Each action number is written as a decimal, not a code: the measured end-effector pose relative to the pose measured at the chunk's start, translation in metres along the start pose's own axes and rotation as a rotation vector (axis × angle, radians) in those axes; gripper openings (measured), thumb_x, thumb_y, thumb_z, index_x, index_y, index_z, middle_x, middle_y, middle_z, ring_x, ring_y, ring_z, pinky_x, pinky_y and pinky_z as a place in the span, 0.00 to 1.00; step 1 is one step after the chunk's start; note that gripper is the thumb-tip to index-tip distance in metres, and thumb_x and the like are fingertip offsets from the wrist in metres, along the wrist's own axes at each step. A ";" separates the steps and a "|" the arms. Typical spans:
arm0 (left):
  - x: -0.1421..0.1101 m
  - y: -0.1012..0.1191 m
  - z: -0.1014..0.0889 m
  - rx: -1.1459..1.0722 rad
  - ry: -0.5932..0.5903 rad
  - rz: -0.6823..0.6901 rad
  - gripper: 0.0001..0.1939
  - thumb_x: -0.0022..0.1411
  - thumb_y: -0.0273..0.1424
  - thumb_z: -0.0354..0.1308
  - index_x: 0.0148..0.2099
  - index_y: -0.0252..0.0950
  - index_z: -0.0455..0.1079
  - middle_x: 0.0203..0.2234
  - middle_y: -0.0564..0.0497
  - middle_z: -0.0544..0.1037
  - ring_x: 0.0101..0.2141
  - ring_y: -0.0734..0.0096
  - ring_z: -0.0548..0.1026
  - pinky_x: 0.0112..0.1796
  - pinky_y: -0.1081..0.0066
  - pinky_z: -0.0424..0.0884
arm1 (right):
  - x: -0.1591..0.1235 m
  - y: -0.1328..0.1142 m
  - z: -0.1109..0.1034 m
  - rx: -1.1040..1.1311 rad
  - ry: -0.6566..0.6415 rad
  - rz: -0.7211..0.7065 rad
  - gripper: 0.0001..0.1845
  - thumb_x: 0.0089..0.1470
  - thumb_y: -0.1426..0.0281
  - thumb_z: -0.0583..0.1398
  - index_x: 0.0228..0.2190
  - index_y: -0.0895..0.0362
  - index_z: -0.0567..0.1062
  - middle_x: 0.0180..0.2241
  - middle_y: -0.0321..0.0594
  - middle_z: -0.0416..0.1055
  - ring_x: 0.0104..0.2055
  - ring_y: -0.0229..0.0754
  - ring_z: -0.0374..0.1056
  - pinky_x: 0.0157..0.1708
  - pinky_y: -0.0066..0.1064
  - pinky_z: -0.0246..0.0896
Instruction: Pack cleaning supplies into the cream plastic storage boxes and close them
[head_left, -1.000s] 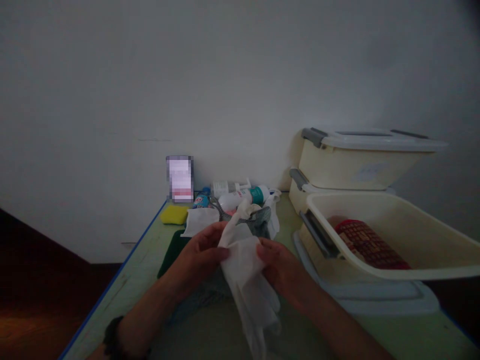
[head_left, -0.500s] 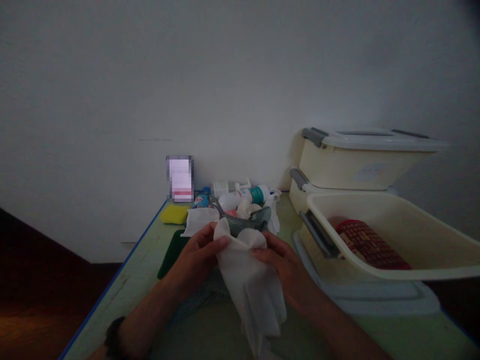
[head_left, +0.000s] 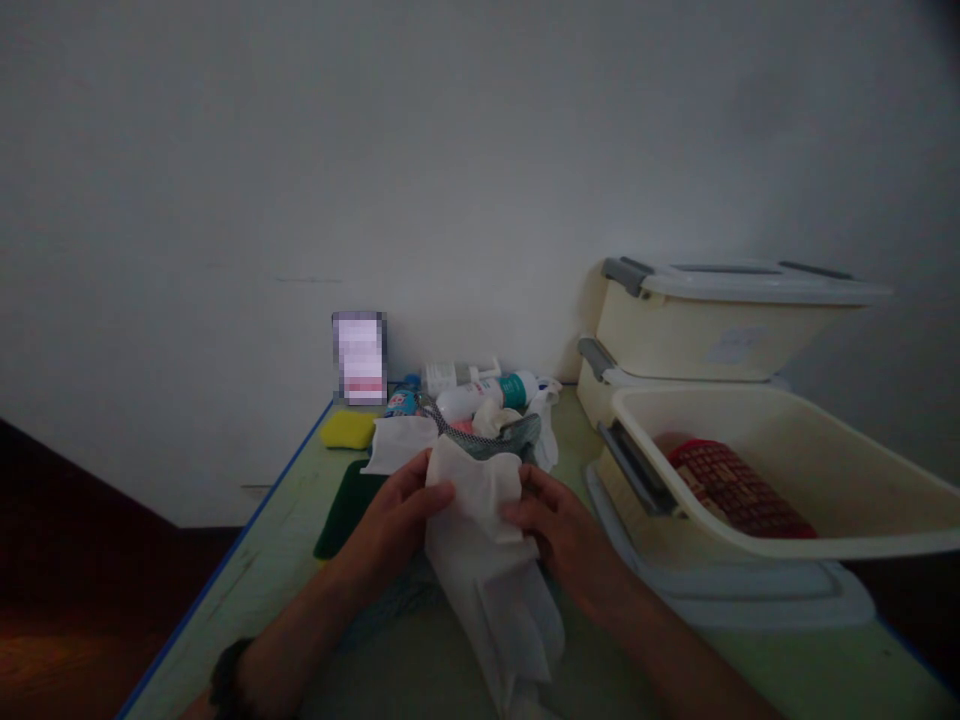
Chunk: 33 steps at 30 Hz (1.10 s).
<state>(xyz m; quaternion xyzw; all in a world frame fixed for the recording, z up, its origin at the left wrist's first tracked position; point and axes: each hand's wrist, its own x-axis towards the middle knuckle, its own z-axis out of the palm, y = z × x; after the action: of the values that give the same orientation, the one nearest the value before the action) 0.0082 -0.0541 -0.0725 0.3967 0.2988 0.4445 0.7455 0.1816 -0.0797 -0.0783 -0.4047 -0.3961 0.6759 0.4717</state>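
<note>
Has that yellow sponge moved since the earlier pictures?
No, the yellow sponge lies in the same place beside the table's blue edge.

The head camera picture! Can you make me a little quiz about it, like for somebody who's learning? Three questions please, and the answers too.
1. Pick one: what colour is the block just below the pixelated screen in the picture?
A) blue
B) yellow
C) red

2. True or false: the left hand and the right hand are both holding the limp white thing.

3. Fill in: in the picture, the open box with the red patterned thing inside is to the ____ of both hands.

Key:
1. B, yellow
2. True
3. right
</note>
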 end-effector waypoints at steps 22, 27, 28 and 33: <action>-0.001 0.001 0.000 0.236 0.031 0.118 0.09 0.49 0.31 0.67 0.32 0.36 0.71 0.26 0.55 0.74 0.26 0.75 0.69 0.29 0.76 0.63 | -0.002 -0.003 0.000 -0.233 0.091 -0.265 0.10 0.45 0.64 0.61 0.31 0.55 0.68 0.29 0.34 0.63 0.33 0.38 0.60 0.33 0.29 0.54; -0.001 0.001 -0.001 0.240 0.038 0.103 0.07 0.50 0.29 0.66 0.34 0.37 0.71 0.27 0.54 0.75 0.27 0.73 0.70 0.30 0.74 0.64 | -0.003 0.002 0.001 -0.339 0.084 -0.310 0.14 0.47 0.62 0.63 0.34 0.55 0.69 0.33 0.36 0.67 0.36 0.39 0.62 0.36 0.30 0.57; 0.000 0.001 -0.001 0.236 0.036 0.108 0.08 0.50 0.29 0.66 0.34 0.37 0.72 0.28 0.54 0.75 0.28 0.72 0.70 0.30 0.74 0.64 | -0.004 0.002 0.001 -0.355 0.091 -0.314 0.14 0.48 0.62 0.63 0.35 0.55 0.69 0.33 0.36 0.68 0.36 0.39 0.63 0.37 0.30 0.57; 0.001 -0.001 -0.004 0.259 0.021 0.145 0.12 0.50 0.32 0.66 0.39 0.37 0.73 0.32 0.50 0.75 0.31 0.70 0.70 0.31 0.74 0.64 | -0.003 0.003 0.000 -0.410 0.127 -0.355 0.08 0.52 0.64 0.60 0.34 0.54 0.72 0.32 0.36 0.70 0.36 0.39 0.65 0.37 0.30 0.58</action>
<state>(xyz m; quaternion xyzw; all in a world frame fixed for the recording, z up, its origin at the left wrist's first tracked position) 0.0058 -0.0521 -0.0754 0.5052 0.3321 0.4591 0.6509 0.1818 -0.0831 -0.0805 -0.4574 -0.5590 0.4616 0.5150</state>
